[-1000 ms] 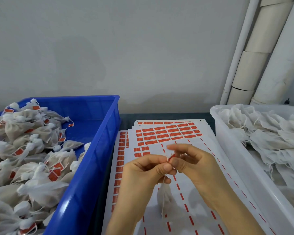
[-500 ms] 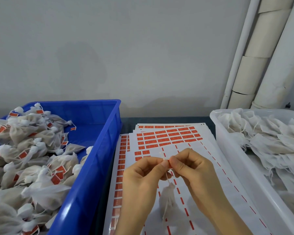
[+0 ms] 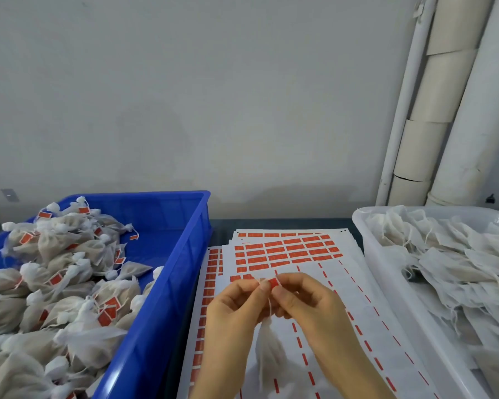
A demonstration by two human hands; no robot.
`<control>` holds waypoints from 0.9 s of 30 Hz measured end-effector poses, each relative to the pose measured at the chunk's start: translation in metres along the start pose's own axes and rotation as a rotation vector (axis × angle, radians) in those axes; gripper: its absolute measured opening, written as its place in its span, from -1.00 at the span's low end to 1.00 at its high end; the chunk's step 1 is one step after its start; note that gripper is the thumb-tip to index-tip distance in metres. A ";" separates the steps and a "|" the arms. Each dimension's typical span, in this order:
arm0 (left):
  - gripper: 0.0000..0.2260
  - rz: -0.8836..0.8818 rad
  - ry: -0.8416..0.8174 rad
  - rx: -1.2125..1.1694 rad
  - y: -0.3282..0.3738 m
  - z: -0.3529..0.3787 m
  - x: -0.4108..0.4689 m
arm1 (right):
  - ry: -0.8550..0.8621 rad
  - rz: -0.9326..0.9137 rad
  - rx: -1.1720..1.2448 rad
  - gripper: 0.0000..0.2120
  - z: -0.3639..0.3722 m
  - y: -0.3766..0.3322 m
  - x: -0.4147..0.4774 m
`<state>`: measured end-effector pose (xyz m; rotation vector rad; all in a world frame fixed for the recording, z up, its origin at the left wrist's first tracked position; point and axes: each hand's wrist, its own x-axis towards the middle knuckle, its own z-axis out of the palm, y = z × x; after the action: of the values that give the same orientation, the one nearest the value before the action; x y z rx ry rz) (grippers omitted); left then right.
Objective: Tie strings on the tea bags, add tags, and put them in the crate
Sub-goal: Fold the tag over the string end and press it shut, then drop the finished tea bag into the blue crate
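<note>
White tea bag (image 3: 267, 349), neck up, long axis vertical, under left hand (image 3: 231, 309) and right hand (image 3: 306, 303), both pinching its tag (image 3: 273, 282).

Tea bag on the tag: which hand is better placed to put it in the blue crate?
Left, probably: both hands pinch the tag, but the left hand is nearer the blue crate than the right hand.

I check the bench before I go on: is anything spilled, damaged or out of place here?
Nothing is spilled or damaged. The tagged bags lie inside the blue crate, the untied bags inside the white tub. Only the sticker sheets are fanned a little askew between them.
</note>
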<state>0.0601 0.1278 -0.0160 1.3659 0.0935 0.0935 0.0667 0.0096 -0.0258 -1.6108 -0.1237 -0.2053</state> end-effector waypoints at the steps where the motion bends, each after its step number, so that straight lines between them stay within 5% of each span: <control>1: -0.92 0.009 -0.003 0.034 0.001 0.001 -0.001 | 0.024 0.004 0.004 -0.76 0.000 0.001 0.000; 7: -0.89 0.218 0.124 0.298 0.042 0.005 -0.007 | 0.192 0.146 0.176 -0.84 -0.009 0.018 0.009; 14: -0.92 0.501 0.209 0.515 0.132 -0.005 -0.002 | 0.167 0.262 0.112 -0.81 -0.006 0.040 0.014; 20: -0.80 0.452 0.222 0.666 0.186 -0.054 0.020 | 0.167 0.327 0.050 -0.82 -0.006 0.053 0.015; 24: -0.94 0.323 0.357 0.737 0.192 -0.107 0.041 | 0.168 0.334 0.052 -0.83 -0.010 0.055 0.016; 27: -0.86 0.235 0.469 0.727 0.185 -0.139 0.056 | 0.154 0.331 0.044 -0.83 -0.010 0.055 0.017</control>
<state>0.0960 0.3072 0.1363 2.0554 0.3887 0.6268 0.0939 -0.0036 -0.0755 -1.5403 0.2546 -0.0688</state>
